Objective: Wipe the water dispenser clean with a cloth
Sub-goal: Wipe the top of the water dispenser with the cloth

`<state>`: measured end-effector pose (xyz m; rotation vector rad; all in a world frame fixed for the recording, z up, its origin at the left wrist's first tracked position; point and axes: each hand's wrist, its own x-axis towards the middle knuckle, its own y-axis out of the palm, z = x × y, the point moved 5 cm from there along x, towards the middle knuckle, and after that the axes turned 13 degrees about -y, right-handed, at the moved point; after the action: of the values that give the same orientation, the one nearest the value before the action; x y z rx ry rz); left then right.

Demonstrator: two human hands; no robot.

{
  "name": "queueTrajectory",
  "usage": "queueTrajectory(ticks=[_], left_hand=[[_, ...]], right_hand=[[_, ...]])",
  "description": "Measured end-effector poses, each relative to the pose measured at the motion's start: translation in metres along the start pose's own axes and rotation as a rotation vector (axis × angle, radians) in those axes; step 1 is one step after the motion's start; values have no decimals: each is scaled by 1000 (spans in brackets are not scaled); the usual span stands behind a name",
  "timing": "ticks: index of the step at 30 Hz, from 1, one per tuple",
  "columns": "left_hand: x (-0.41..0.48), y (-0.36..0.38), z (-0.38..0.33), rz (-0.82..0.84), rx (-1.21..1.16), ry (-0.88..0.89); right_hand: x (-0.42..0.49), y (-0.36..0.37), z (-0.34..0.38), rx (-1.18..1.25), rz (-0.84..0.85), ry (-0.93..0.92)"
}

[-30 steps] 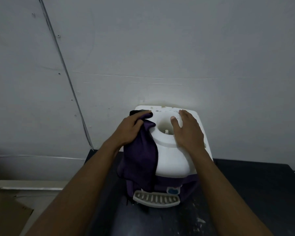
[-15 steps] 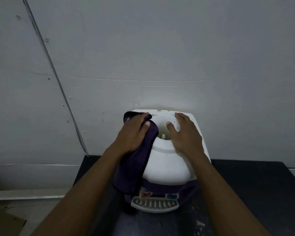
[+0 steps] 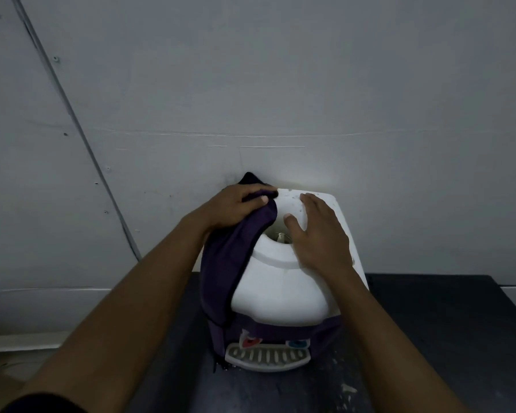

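The left hand (image 3: 236, 205) is clutching the dark purple cloth (image 3: 233, 257) at the far-left corner of the water dispenser (image 3: 280, 296), fabric draping down its left side. Unwiped top lies right, probably. The right hand (image 3: 318, 234) is resting flat, fingers spread, bracing the smooth white plastic beside the bottle well (image 3: 280, 236).

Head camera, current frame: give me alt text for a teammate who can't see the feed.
A person's left hand presses a dark purple cloth against the top left rear of a white water dispenser, while the right hand lies flat on its top beside the round opening. The dispenser stands on a dark table against a grey wall, and the cloth hangs down its left side.
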<state>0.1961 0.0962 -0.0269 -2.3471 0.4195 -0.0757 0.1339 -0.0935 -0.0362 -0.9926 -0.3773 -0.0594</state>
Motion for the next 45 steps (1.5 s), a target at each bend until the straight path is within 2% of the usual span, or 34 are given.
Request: queueTrajectory(ticks=[3,6,10,16,21,27,36,40,45], left_hand=[[24,8,-18,105,70,29],[37,16,-32,131,95,58],[28,14,-22,110,96,62],[-17,-6,25,-16,77,34],[5,-2,8,69,155,11],[37,20,-32,157,199,68],[8,-4,12,95,162,-33],[34,8,-17,172,238,29],[56,24,-41,209,198,92]], right_hand=[[0,0,0,26,-13,11],[-1,-2,0,51,-16,14],[-2,-4,-3,51,-13,14],[0,-2,-1,11,14,12],[1,-1,2,-16,17,10],[-2,-5,4,41,-23,-2],[0,-2,2,3,14,11],[-1,0,3,12,-7,11],[-1,-7,6,54,-68,-39]])
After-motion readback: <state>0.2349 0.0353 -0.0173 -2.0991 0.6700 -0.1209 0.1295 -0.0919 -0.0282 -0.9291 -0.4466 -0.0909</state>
